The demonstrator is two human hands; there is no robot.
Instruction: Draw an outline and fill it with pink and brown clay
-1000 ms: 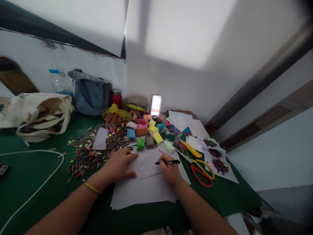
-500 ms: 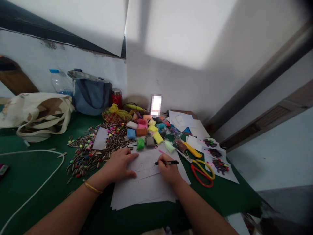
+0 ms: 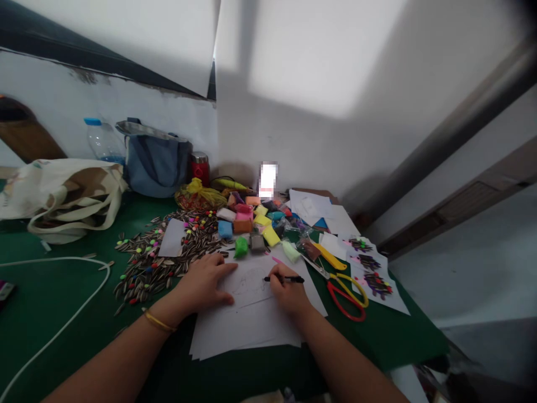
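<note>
Right hand point(image 3: 288, 292): slim black pen point(image 3: 296, 279) is gripped.
Left hand point(image 3: 205, 284): laid open on white paper sheets point(image 3: 255, 324), pen's nine o'clock.
Faint drawing point(image 3: 250, 282): might be skewed by slipping paper.

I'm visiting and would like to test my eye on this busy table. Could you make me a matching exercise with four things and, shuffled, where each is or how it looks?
Things:
1. Left hand
2. Black pen
3. Scissors
4. Flask

Places and looks:
A. Partly red, partly yellow, lying open to the right of the paper
B. Standing beside the blue bag
C. Resting on the paper with the thumb held apart from the other fingers
D. Held in the right hand

Right pairs: 1-C, 2-D, 3-A, 4-B.
</note>
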